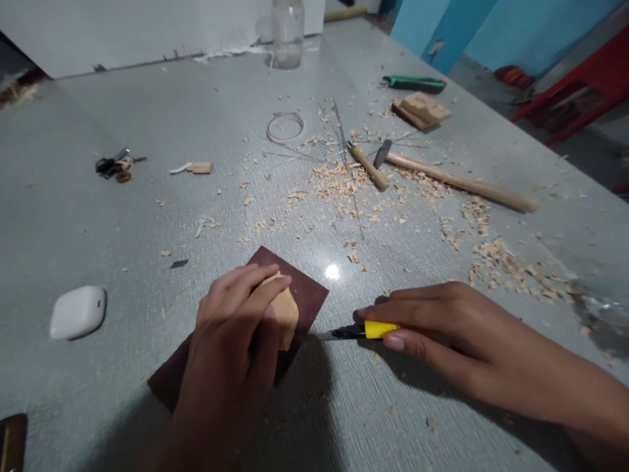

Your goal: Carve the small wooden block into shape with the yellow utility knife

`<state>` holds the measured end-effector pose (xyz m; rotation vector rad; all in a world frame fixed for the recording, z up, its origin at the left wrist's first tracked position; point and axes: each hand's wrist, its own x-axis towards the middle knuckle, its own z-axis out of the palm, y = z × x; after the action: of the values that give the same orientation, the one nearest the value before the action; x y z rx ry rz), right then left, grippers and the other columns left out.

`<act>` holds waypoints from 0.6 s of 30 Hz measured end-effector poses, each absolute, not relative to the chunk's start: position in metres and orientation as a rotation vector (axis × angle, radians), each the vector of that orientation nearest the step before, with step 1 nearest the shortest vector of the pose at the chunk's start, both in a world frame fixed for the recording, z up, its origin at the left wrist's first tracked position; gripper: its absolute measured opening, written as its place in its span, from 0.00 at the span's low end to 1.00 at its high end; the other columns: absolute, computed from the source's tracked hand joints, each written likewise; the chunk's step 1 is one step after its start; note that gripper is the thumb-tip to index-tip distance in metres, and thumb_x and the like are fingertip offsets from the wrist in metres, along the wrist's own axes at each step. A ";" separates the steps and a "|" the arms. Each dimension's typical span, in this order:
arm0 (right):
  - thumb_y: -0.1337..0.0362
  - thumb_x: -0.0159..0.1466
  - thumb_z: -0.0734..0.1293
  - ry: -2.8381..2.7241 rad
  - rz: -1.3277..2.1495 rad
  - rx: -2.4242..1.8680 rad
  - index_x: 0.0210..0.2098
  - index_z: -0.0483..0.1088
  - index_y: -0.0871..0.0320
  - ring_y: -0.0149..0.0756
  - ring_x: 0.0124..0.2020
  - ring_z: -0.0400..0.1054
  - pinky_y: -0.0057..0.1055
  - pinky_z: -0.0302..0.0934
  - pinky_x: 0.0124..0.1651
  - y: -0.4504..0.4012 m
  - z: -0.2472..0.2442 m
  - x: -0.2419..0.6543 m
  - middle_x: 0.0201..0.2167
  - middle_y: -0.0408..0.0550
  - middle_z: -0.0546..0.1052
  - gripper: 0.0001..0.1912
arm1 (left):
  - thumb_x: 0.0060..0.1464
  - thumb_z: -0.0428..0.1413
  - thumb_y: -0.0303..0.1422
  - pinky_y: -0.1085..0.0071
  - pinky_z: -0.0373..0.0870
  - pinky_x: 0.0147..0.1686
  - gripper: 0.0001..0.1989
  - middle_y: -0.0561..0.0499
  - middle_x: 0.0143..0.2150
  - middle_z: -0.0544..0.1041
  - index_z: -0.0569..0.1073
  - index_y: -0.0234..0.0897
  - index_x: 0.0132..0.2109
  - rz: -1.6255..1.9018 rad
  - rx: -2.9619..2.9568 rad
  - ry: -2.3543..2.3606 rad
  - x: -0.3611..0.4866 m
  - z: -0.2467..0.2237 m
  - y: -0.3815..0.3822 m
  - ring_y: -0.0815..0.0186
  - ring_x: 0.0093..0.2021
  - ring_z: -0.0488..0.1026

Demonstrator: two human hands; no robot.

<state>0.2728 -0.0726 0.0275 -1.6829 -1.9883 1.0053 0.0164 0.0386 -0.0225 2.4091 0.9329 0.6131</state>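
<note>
My left hand [236, 321] is closed around a small pale carved wooden block [285, 311], with its fingers over the top and left side. Beneath the block lies a dark reddish-brown sheet [307, 285] that looks like sandpaper, set diagonally on the table. My right hand [437, 328] grips a yellow and black utility knife [376, 329] low over the table. The knife's thin blade points left, close to the block's lower right side; whether it touches the block I cannot tell.
Wood shavings [339, 180] lie scattered around a hammer [457, 180], a small wooden-handled tool [368, 167] and thin wires. Farther back are a coil [285, 126], a glass jar [288, 36], a green cutter [415, 83] and carved wood [422, 109]. A white earbud case [78, 313] sits left.
</note>
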 end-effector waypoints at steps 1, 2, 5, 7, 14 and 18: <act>0.59 0.76 0.61 -1.990 1.021 -1.682 0.50 0.77 0.53 0.35 0.36 0.75 0.30 0.63 0.39 -0.073 0.028 0.273 0.38 0.48 0.81 0.14 | 0.66 0.49 0.27 0.48 0.63 0.62 0.16 0.47 0.60 0.75 0.75 0.43 0.57 0.619 2.405 0.985 0.017 -0.022 0.038 0.53 0.62 0.68; 0.60 0.76 0.60 -1.996 1.021 -1.688 0.52 0.77 0.53 0.36 0.37 0.76 0.31 0.64 0.40 -0.073 0.028 0.273 0.39 0.48 0.81 0.14 | 0.66 0.50 0.27 0.48 0.64 0.60 0.16 0.45 0.58 0.75 0.76 0.42 0.56 0.634 2.395 1.050 0.018 -0.023 0.038 0.53 0.60 0.68; 0.59 0.76 0.60 -2.017 0.881 -1.754 0.56 0.76 0.54 0.39 0.40 0.77 0.32 0.65 0.42 -0.075 0.029 0.274 0.42 0.50 0.82 0.16 | 0.64 0.52 0.29 0.48 0.67 0.56 0.17 0.43 0.51 0.71 0.78 0.40 0.56 0.680 2.341 1.233 0.018 -0.024 0.036 0.52 0.54 0.66; 0.58 0.76 0.60 -1.973 0.720 -1.820 0.57 0.76 0.56 0.41 0.41 0.77 0.34 0.65 0.43 -0.076 0.030 0.276 0.45 0.53 0.83 0.18 | 0.63 0.52 0.29 0.48 0.67 0.55 0.17 0.42 0.49 0.70 0.78 0.39 0.56 0.648 2.358 1.222 0.018 -0.024 0.034 0.51 0.53 0.66; 0.55 0.74 0.61 -1.693 0.376 -1.961 0.53 0.78 0.56 0.42 0.37 0.77 0.35 0.65 0.38 -0.076 0.026 0.277 0.42 0.50 0.84 0.19 | 0.55 0.52 0.24 0.49 0.65 0.56 0.18 0.43 0.55 0.72 0.75 0.37 0.51 0.570 2.471 1.051 0.022 -0.018 0.028 0.50 0.55 0.66; 0.57 0.73 0.62 -1.659 0.394 -1.954 0.54 0.78 0.56 0.45 0.44 0.77 0.38 0.66 0.45 -0.075 0.019 0.268 0.47 0.51 0.84 0.17 | 0.55 0.53 0.26 0.50 0.66 0.53 0.10 0.43 0.52 0.73 0.72 0.37 0.45 0.574 2.505 1.057 0.023 -0.017 0.025 0.50 0.53 0.67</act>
<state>0.2685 -0.0750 0.0191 -1.9542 -1.6593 0.3936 0.0225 0.0254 -0.0171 2.5050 1.0568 0.5741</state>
